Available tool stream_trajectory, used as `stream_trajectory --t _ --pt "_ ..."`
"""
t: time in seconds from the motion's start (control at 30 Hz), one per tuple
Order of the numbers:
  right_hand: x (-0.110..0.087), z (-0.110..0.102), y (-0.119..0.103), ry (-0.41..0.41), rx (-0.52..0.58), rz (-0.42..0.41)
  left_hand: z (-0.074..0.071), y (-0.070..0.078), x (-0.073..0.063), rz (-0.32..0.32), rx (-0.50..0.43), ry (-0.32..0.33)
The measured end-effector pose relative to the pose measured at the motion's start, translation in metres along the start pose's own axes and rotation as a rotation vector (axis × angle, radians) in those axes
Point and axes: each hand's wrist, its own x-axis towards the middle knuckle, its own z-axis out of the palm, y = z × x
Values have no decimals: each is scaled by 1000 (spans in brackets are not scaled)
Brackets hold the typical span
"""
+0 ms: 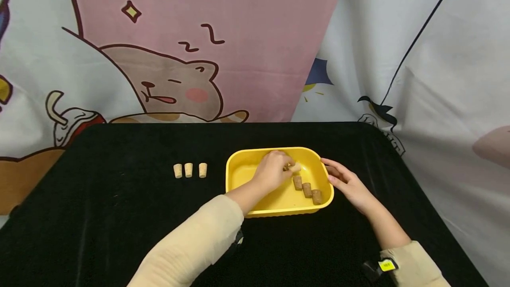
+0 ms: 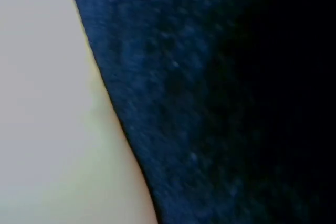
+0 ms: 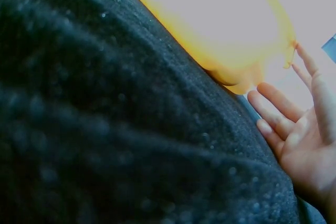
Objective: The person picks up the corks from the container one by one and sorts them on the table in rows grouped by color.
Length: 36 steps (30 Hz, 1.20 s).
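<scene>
A yellow plastic tray stands on the black cloth, with several corks inside it. My left hand reaches over its near edge and pinches a pale cork between thumb and fingertips. Just in front of that cork, three darker brown corks form a slanting row along the tray's right side. My right hand is at the tray's right end, its extended fingers and thumb touching the outer wall and rim. In the right wrist view, the right hand is spread beside the tray's wall.
Three pale corks stand in a row on the black cloth, left of the tray. A printed curtain hangs behind the table's far edge. The left wrist view is mostly a washed-out tray side and dark cloth.
</scene>
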Motion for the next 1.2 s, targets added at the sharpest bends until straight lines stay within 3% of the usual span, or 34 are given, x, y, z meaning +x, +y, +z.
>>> stream_trajectory --t 0.3,0.57,0.9,1.2 --pt "1 0 -1 -5 19 -15 -21 4 -3 -21 -157 116" --pt "1 2 -2 -7 18 -1 -38 14 -14 -10 -255 234" --pt "0 3 -4 7 -5 13 -57 19 -36 72 -336 414" --pt "-2 3 -3 14 -14 22 -76 8 -66 55 -342 564"
